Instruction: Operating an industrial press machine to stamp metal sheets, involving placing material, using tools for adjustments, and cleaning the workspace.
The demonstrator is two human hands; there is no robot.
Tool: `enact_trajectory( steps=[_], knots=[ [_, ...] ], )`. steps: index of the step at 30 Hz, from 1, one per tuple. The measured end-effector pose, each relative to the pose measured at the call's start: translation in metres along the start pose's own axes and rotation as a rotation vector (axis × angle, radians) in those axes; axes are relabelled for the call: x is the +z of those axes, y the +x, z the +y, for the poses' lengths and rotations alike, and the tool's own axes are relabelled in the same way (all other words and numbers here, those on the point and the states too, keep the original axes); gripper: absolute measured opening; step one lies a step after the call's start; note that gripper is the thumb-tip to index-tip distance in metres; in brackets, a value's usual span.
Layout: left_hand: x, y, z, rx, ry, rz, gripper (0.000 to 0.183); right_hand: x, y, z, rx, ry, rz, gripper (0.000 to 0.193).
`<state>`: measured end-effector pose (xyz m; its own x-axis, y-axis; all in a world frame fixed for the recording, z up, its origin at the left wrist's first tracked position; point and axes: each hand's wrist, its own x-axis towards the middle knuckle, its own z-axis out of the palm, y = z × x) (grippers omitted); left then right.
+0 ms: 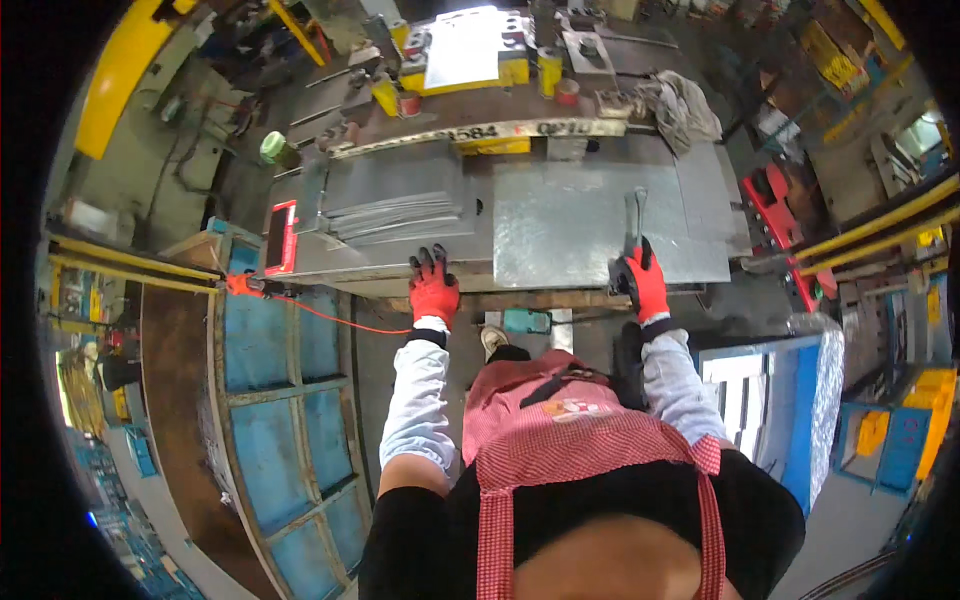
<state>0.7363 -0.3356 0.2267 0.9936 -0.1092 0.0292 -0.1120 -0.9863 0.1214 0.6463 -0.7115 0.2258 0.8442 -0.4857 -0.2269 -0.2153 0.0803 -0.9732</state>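
Both my hands wear red gloves with dark fingertips. My left hand (434, 288) rests at the front edge of the work table (375, 268), fingers spread, in front of a stack of thin grey metal sheets (395, 212). My right hand (645, 278) is closed round a slim metal hand tool (636, 210); its flat-looking tip points away from me, and its exact kind is unclear. Under that tool lies a shiny flat metal sheet (560, 225), its near edge by the table's front. The fingers of my right hand are partly hidden from above.
Behind the sheets stands a press die (480, 130) with yellow blocks and a bright plate (463, 50) on top. A grey rag (685, 108) hangs at its right. A red-framed dark panel (281, 237) lies at the table's left end. A blue-panelled frame (265, 340) stands left, below an orange cord (345, 322).
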Motion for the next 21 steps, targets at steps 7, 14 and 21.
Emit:
enact_trajectory(
  steps=[7, 14, 21],
  knots=[
    [-0.008, -0.002, 0.001, -0.010, -0.069, -0.133, 0.059, 0.050, -0.028, -0.097, -0.106, 0.193, -0.012, 0.056],
    [-0.018, -0.002, -0.001, 0.005, -0.123, -0.082, 0.054, 0.166, 0.080, -0.227, -0.384, 0.060, -0.476, 0.033],
    [-0.014, 0.007, -0.018, 0.072, -0.200, -0.123, 0.056, 0.250, 0.174, -0.288, 0.025, 0.067, -0.559, 0.015]
  ],
)
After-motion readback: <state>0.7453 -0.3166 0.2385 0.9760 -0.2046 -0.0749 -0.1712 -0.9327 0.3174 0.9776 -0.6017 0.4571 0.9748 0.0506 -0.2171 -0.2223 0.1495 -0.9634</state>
